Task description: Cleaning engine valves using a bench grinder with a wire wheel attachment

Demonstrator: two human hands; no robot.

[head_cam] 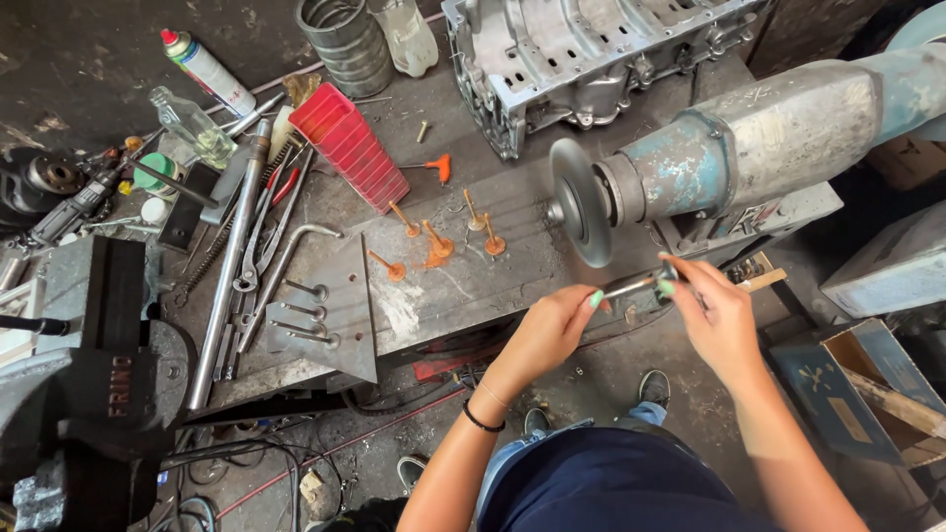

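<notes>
The left hand [552, 330] is closed in a pinch on the stem end of an engine valve [636, 284], and the right hand [717, 313] pinches the other end, where the valve's head [669, 272] sits under the fingertips. The valve lies between the two hands, its long axis running nearly level from left to right and rising a little toward the right hand. It is held in the air just below the lower edge of the grinding wheel [579, 202], near it, though whether it touches cannot be told. The wheel stands on edge, so its flat face looks left along the bench and the valve's axis runs across under its rim. The wheel is mounted on the worn blue bench grinder [778, 138] above the right hand. Further left on the bench [463, 286] lie rust-coloured valves [434, 241], and a row of grey valves [305, 315] rests on a steel plate.
</notes>
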